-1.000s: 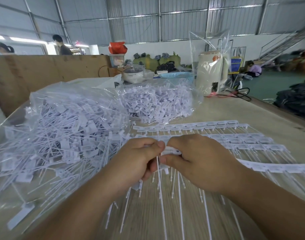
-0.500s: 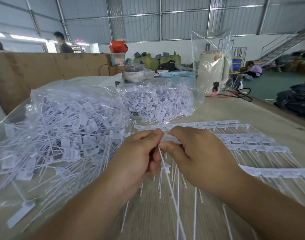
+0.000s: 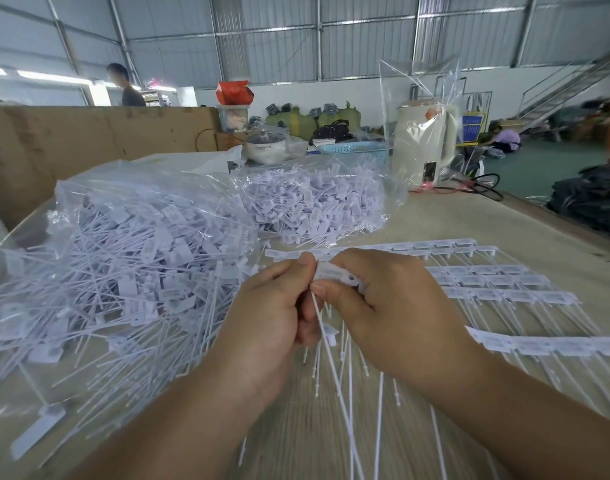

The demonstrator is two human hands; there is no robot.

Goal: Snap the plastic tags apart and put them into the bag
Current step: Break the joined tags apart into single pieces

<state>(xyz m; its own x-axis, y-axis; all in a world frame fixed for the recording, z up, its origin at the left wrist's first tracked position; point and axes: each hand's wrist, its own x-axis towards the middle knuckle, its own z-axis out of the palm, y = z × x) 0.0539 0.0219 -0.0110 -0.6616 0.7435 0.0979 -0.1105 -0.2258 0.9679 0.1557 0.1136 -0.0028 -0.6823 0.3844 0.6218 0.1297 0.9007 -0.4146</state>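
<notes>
Both hands, left (image 3: 272, 317) and right (image 3: 393, 306), pinching tag strip (image 3: 334, 273) mid-snap; bag (image 3: 123, 258) heaped, strips (image 3: 487, 282) waiting on worktop (image 3: 504, 223).

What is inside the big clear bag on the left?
The bag holds a heap of separated white tags, their thin tails pointing every way. Tags at the bottom are buried under the heap, so how full it is cannot be judged.

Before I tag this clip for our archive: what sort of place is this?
Likely a warehouse or packing workshop: corrugated metal walls and steel stairs enclose an open floor, and the wooden table holds bulk bags of tags, with stuffed sacks stacked behind.
</notes>
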